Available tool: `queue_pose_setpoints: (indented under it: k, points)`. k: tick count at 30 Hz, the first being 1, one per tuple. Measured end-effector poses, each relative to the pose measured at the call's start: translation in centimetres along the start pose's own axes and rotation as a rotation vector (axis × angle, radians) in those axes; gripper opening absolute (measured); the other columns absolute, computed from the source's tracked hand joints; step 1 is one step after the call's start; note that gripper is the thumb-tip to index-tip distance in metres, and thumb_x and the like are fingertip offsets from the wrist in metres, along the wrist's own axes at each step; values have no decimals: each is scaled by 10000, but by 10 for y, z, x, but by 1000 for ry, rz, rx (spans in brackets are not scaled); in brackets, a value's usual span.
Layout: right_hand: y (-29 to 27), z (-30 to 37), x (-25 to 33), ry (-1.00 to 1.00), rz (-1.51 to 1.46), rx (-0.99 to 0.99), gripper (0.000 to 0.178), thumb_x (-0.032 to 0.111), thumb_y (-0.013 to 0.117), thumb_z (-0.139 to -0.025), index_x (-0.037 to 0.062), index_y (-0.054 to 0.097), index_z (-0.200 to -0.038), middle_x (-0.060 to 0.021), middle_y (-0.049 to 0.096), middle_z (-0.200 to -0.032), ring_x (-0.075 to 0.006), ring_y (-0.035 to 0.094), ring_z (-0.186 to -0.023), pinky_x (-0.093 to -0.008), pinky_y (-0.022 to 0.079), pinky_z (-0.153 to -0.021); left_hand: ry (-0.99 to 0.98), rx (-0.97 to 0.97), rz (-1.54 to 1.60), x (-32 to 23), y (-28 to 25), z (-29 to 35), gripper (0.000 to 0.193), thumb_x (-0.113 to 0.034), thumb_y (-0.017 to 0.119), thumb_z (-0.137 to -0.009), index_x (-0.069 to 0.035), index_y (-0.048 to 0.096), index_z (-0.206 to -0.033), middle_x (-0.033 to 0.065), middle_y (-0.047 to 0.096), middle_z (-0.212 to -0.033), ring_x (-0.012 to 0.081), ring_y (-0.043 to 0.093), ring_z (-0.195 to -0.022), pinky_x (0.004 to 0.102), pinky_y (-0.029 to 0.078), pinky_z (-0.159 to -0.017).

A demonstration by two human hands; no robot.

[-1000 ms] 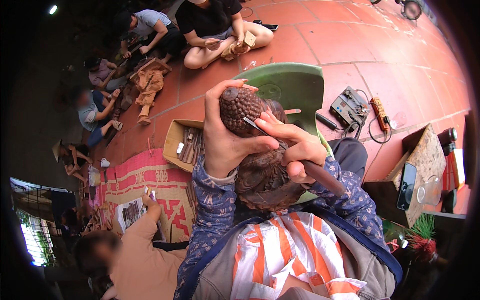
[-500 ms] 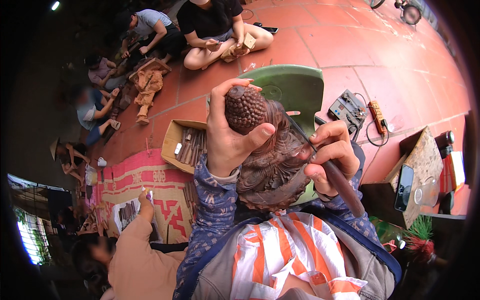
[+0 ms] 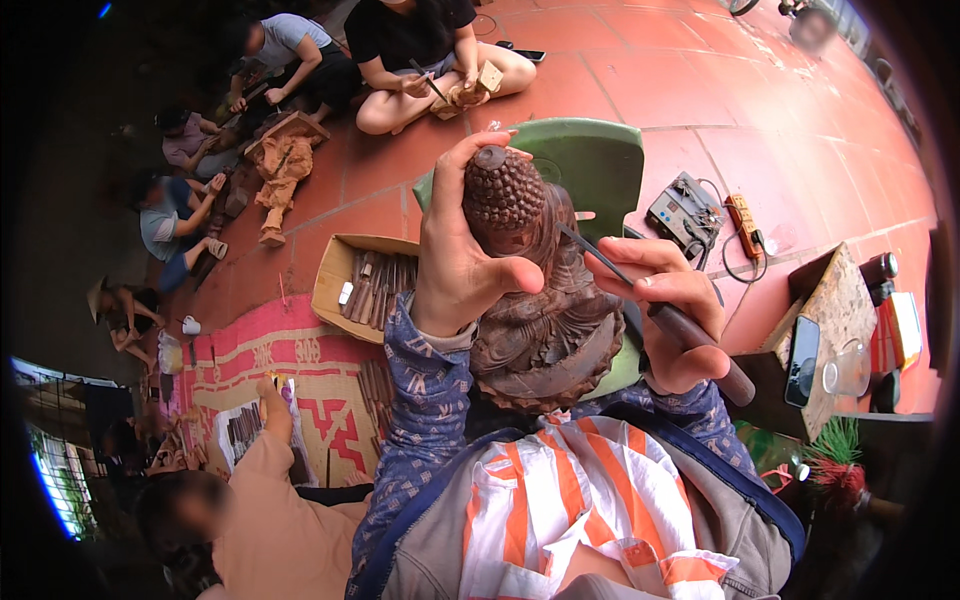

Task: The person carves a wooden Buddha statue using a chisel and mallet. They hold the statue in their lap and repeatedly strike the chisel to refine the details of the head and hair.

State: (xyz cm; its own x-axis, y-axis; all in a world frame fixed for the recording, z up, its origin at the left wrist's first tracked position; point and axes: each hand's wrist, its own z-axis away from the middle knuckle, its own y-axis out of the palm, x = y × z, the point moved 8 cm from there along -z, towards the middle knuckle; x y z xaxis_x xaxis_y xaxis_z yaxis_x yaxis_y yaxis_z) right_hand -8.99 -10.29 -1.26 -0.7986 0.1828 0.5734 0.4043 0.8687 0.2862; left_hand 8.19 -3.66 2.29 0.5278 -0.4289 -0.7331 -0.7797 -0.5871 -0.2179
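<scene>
A dark brown carved wooden Buddha statue (image 3: 545, 350) stands upright before my lap, its head covered in knobbly curls. My left hand (image 3: 452, 255) curves around the left side of that head, fingers behind it and thumb extended across the front. In my right hand (image 3: 672, 290) is a carving chisel (image 3: 682, 330) with a thin dark blade and a brown wooden handle. The blade points up and left, its tip at the statue's shoulder beside the neck; whether it touches the wood I cannot tell. Behind the statue shows a green plastic chair (image 3: 600, 150).
A cardboard box (image 3: 325, 290) of chisels lies left, beside a patterned mat (image 3: 310, 400). At right are a grey electrical unit (image 3: 685, 212), an orange power strip (image 3: 743, 225), and a board (image 3: 840, 310) bearing a phone and clear cup. Several people sit at left, some near carvings.
My right fingers have shifted and loosened along the chisel, and its tip has moved slightly left and lies flatter. My left hand keeps its hold on the head, which tilts slightly differently.
</scene>
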Motion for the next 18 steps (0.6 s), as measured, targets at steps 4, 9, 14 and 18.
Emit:
queue_pose_setpoints:
  k: [4,9,14,18]
  points:
    - [6,2,-4,115,22,11,563,510,567,-899,-45,593,-995,-368,504,-1226,-426,569,-1131,-458,465,-964,-43,-7,-26,2,0,2,1025,-477,884,-491,-47,404,-1288,100,565,-1131,188,574,-1034,323,461,-918]
    - [10,-10,2,-35,165,200,287,237,728,-831,-26,614,-852,-362,519,-1208,-431,564,-1144,-466,487,-948,-34,-27,-83,1,-2,2,977,-411,907,-517,-50,413,-1279,98,576,-1126,177,585,-1018,313,479,-895]
    - [14,-15,-5,-70,107,214,276,235,712,-842,-16,598,-827,-369,507,-1226,-443,543,-1171,-485,469,-964,-84,-38,-5,-1,1,1,952,-403,903,-548,-53,414,-1286,101,583,-1122,167,587,-1009,311,482,-886]
    - [21,-18,-10,-39,64,239,270,230,654,-887,-15,566,-814,-389,481,-1240,-479,495,-1205,-521,411,-1004,-61,-12,-20,3,-2,1,921,-424,880,-601,-53,407,-1299,105,581,-1129,162,588,-997,303,483,-878]
